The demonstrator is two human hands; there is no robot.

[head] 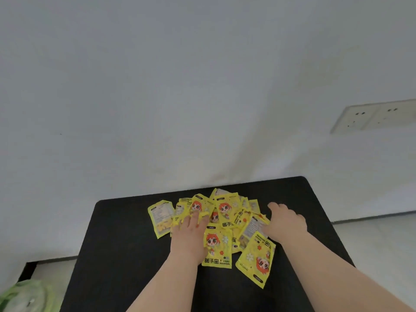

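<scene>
Yellow packets (217, 246) heaped on table (126, 244), left hand (189, 235) flat on them, fingers spread, right hand (287, 220) touching right edge, grip unclear

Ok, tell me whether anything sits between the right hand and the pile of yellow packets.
Nothing visible does. The right hand lies on the black table against the right edge of the pile of yellow packets, touching it. The left hand rests on top of the pile, left of middle.
</scene>
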